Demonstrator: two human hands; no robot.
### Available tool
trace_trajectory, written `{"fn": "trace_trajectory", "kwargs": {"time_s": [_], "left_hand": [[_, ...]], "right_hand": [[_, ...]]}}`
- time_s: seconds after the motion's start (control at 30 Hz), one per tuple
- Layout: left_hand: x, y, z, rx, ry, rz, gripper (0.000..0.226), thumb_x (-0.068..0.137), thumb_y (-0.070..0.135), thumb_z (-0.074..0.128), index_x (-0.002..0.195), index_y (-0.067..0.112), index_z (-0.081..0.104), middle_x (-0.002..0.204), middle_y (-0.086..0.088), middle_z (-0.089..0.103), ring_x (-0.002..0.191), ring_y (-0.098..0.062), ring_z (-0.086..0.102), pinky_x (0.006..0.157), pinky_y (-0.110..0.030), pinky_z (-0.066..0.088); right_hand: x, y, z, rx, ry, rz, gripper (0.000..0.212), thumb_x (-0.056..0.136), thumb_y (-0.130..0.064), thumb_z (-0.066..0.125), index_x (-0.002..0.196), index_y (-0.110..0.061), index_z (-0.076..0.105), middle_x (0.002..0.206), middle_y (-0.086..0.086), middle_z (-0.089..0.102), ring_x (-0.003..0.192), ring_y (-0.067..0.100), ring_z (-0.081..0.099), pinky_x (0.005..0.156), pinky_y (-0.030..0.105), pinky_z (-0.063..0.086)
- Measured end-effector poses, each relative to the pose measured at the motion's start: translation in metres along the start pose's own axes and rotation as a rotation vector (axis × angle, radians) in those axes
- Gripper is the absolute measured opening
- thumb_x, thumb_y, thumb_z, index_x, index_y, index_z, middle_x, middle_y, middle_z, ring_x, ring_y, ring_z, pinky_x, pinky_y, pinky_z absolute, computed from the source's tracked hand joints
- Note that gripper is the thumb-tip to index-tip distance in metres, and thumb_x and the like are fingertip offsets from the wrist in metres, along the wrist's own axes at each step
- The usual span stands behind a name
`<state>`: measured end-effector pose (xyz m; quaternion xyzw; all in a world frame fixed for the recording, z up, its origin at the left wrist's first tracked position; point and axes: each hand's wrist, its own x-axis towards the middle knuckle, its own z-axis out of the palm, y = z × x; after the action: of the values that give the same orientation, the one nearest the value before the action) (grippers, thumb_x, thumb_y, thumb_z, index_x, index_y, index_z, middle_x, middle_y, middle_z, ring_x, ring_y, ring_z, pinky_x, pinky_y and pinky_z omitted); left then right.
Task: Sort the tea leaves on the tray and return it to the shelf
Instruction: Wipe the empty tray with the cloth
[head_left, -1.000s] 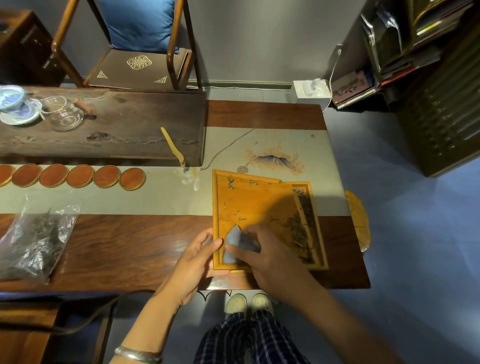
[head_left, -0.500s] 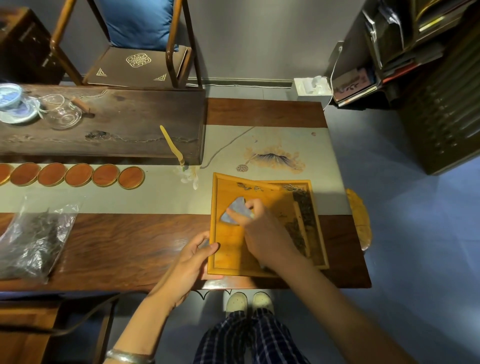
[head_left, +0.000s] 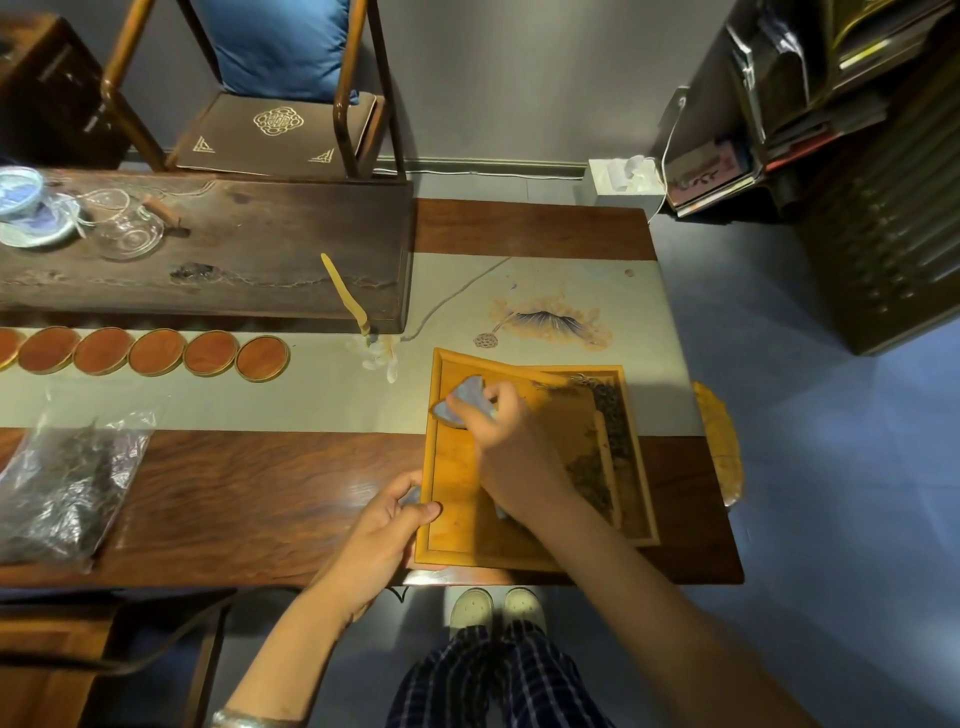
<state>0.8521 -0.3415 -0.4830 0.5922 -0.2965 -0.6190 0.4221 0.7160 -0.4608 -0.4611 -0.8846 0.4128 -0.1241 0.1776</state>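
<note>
The tray (head_left: 467, 525), lying at the desk's (head_left: 260, 499) near edge, is steadied by the left hand (head_left: 384, 535), whose fingers curl over its left rim. A pale scraper (head_left: 460, 402) is pinched in the right hand (head_left: 511, 441). Strays are best swept rightward, lightly, toward the tea leaves (head_left: 605, 431) gathered along the right side.

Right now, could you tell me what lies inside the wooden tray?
Dark tea leaves lie along the wooden tray's right side. The right hand holds a pale scraper, hiding the floor beneath.

Six round coasters (head_left: 156, 352) beside a plastic bag (head_left: 67, 483)
</note>
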Motion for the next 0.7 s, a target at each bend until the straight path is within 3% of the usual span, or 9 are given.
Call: {"fn": "trace_trajectory", "kwargs": {"time_s": [0.07, 0.13, 0.27, 0.4, 0.5, 0.57, 0.63, 0.7], "left_hand": [[0.001, 0.000, 0.000, -0.011, 0.013, -0.006, 0.028, 0.097, 0.005, 0.050, 0.121, 0.015, 0.061, 0.103, -0.014, 0.075, 0.087, -0.026, 0.069, 0.075, -0.024, 0.056], [0.000, -0.002, -0.003, -0.001, 0.016, -0.013, 0.026, 0.097, 0.009, 0.054, 0.122, 0.015, 0.060, 0.101, -0.018, 0.073, 0.087, -0.031, 0.064, 0.078, -0.031, 0.051], [-0.003, -0.003, -0.010, 0.001, -0.012, -0.032, 0.028, 0.098, 0.007, 0.048, 0.124, 0.014, 0.057, 0.107, -0.005, 0.076, 0.093, -0.020, 0.072, 0.075, -0.016, 0.053], [-0.003, 0.000, -0.013, 0.021, -0.010, -0.034, 0.028, 0.098, 0.011, 0.049, 0.125, 0.017, 0.057, 0.112, -0.004, 0.075, 0.101, -0.021, 0.071, 0.085, -0.024, 0.054], [-0.001, 0.003, -0.015, 0.002, -0.006, -0.023, 0.029, 0.099, 0.013, 0.049, 0.124, 0.020, 0.060, 0.116, -0.003, 0.073, 0.106, -0.021, 0.070, 0.088, -0.030, 0.053], [0.001, 0.007, -0.015, -0.086, -0.005, -0.041, 0.029, 0.095, 0.019, 0.053, 0.121, 0.023, 0.064, 0.119, -0.008, 0.072, 0.108, -0.026, 0.069, 0.084, -0.032, 0.056], [0.002, 0.012, -0.014, -0.115, 0.001, -0.025, 0.028, 0.092, 0.025, 0.056, 0.118, 0.025, 0.067, 0.120, -0.011, 0.071, 0.110, -0.028, 0.068, 0.082, -0.029, 0.057], [0.003, 0.015, -0.013, -0.111, 0.001, -0.001, 0.028, 0.092, 0.028, 0.058, 0.118, 0.025, 0.068, 0.120, -0.011, 0.071, 0.109, -0.028, 0.068, 0.082, -0.027, 0.056]], "right_hand": [[0.003, 0.001, 0.004, 0.002, 0.024, -0.013, 0.042, 0.089, 0.008, 0.045, 0.127, -0.003, 0.057, 0.105, 0.026, 0.055, 0.087, 0.037, 0.055, 0.063, 0.037, 0.051], [0.005, 0.011, 0.004, 0.053, 0.038, 0.083, 0.036, 0.095, -0.005, 0.042, 0.129, -0.008, 0.055, 0.106, 0.019, 0.053, 0.088, 0.030, 0.053, 0.065, 0.034, 0.046], [0.006, 0.049, 0.008, -0.095, -0.050, 0.155, 0.047, 0.096, -0.008, 0.044, 0.142, -0.019, 0.038, 0.126, 0.014, 0.039, 0.107, 0.027, 0.047, 0.080, 0.034, 0.049], [0.004, 0.070, -0.011, -0.156, -0.154, 0.200, 0.045, 0.097, -0.011, 0.042, 0.139, -0.025, 0.036, 0.136, 0.012, 0.031, 0.121, 0.028, 0.039, 0.084, 0.038, 0.050], [-0.006, 0.059, -0.027, -0.091, -0.114, 0.121, 0.039, 0.097, -0.015, 0.040, 0.134, -0.026, 0.043, 0.136, 0.009, 0.032, 0.121, 0.026, 0.040, 0.086, 0.036, 0.050], [-0.015, 0.040, -0.030, -0.044, -0.144, -0.038, 0.034, 0.097, -0.025, 0.038, 0.130, -0.028, 0.047, 0.133, 0.004, 0.033, 0.114, 0.021, 0.043, 0.085, 0.034, 0.046], [-0.025, 0.018, -0.031, 0.005, -0.204, -0.192, 0.031, 0.096, -0.032, 0.041, 0.127, -0.031, 0.044, 0.125, 0.000, 0.043, 0.100, 0.012, 0.046, 0.076, 0.027, 0.041], [-0.034, 0.000, -0.030, 0.038, -0.233, -0.259, 0.033, 0.093, -0.022, 0.049, 0.126, -0.024, 0.045, 0.115, 0.007, 0.056, 0.087, 0.016, 0.051, 0.066, 0.029, 0.040]]}}
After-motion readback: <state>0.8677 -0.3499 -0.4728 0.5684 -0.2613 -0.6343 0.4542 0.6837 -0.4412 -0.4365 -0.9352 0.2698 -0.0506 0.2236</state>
